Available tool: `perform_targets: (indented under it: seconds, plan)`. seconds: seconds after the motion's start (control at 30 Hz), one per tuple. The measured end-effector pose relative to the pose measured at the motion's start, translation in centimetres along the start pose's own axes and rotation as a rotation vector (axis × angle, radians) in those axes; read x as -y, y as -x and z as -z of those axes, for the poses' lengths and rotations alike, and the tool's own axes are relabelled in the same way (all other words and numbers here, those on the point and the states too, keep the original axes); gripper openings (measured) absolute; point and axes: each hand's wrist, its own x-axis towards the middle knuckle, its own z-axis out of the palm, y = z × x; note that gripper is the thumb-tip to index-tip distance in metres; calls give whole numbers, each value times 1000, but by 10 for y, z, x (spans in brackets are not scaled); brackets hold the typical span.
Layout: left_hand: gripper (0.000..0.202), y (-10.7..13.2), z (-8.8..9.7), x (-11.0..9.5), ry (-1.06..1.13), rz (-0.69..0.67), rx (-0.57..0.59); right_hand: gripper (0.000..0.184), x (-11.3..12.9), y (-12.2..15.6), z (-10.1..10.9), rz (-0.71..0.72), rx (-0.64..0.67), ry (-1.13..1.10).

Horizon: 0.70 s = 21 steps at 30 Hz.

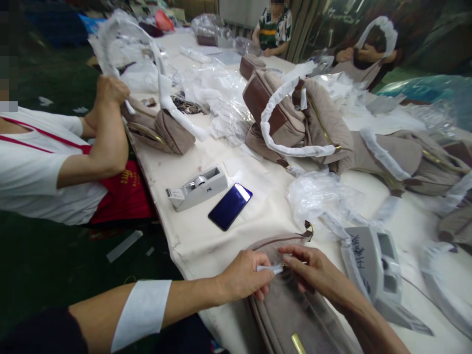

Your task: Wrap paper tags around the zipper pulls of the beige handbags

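My left hand (245, 275) pinches a narrow white wrapping strip (271, 269) over a taupe fabric bag (306, 314) at the table's near edge. My right hand (313, 275) is at the strip's far end, fingers apart, close to a small gold-coloured fitting; whether it touches either is unclear. A gold bar (298, 343) shows low on the bag, and a ring with a dark tab (309, 228) stands at its far end. Around my left forearm lies a white sheet (142, 314).
Beyond my hands are a phone (230, 206) and a grey tape dispenser (199, 187); another dispenser (379, 265) sits at right. Several taupe bags with white-wrapped handles (271, 132) and clear plastic (313, 194) cover the far table. Co-workers handle bags at left (158, 128) and far right.
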Motion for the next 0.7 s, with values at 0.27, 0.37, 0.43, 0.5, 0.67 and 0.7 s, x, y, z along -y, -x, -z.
perform_targets:
  seconds: [0.27,0.37,0.43,0.5,0.67,0.7]
  plan:
    - [10,-2,3,-4,72,54,-11,23,13,-26,-2,217,123,221]
    - [14,-5,7,-3,232,116,5,25,4,-13,-15,447,-134,390]
    - [17,-9,8,1,346,152,25,22,-11,-2,-27,591,-297,440]
    - [18,-14,8,5,438,191,34,17,-31,5,-41,717,-423,486]
    - [11,-21,6,8,566,302,14,37,-68,10,-76,914,-661,812]
    - [11,-21,6,7,578,309,15,38,-70,12,-79,918,-664,893]
